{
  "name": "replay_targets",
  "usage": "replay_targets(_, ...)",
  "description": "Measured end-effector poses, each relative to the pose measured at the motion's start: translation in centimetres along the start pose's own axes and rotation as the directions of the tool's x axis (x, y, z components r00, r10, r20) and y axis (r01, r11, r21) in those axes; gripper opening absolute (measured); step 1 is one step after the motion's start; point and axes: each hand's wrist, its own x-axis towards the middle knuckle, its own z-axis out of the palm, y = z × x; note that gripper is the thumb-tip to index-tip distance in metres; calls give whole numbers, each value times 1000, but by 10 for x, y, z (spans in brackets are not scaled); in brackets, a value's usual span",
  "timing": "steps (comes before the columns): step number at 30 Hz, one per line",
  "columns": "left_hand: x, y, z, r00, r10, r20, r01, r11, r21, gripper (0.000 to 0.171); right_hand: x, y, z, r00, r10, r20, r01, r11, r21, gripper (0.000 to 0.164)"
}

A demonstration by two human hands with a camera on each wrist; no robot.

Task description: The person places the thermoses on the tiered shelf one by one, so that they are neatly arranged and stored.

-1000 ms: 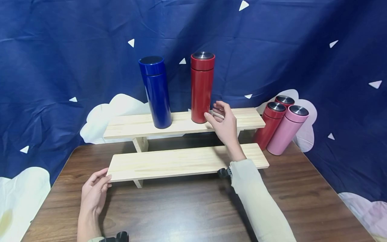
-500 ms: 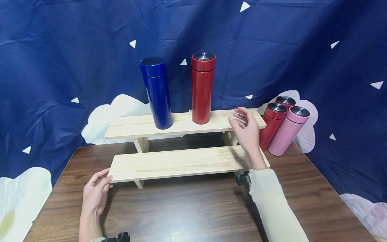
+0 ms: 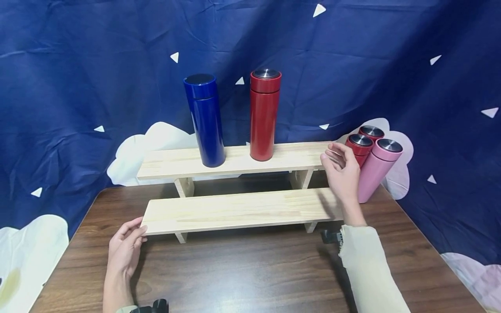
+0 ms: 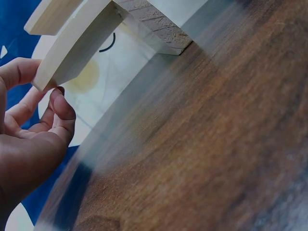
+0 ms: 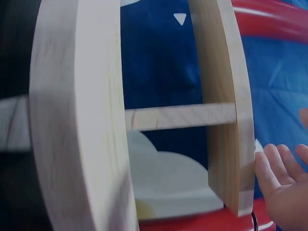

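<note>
A two-tier wooden shelf (image 3: 235,213) stands on the table, its lower board nearer me. My left hand (image 3: 124,250) grips the left end of that lower board; in the left wrist view the fingers (image 4: 62,108) curl around the board's corner. My right hand (image 3: 344,174) is raised with loosely bent fingers and holds nothing, beside the upper board's right end. On the upper board stand a blue thermos bottle (image 3: 207,126) and, to its right, a red thermos bottle (image 3: 265,121). Just beyond the right hand a pink thermos bottle (image 3: 377,174) is partly covered by it.
Two more red thermos bottles stand against the pink one, a nearer one (image 3: 359,145) and one behind (image 3: 371,131). The brown wooden table (image 3: 235,269) extends in front of the shelf. A dark blue curtain (image 3: 117,65) with white shapes hangs behind.
My right hand has moved away from the red bottle on the upper board and gone right, toward the bottle group. The left hand stays on the lower board.
</note>
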Motion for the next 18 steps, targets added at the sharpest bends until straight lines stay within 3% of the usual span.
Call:
replay_targets(10, 0, 0, 0, 1000, -9, -11, 9, 1000, 11, 23, 6, 9, -29, 990, 48, -134, -47, 999, 6, 41)
replay_targets(18, 0, 0, 0, 1000, -6, -6, 6, 1000, 12, 23, 15, 10, -57, 971, 35, -235, -31, 999, 18, 41)
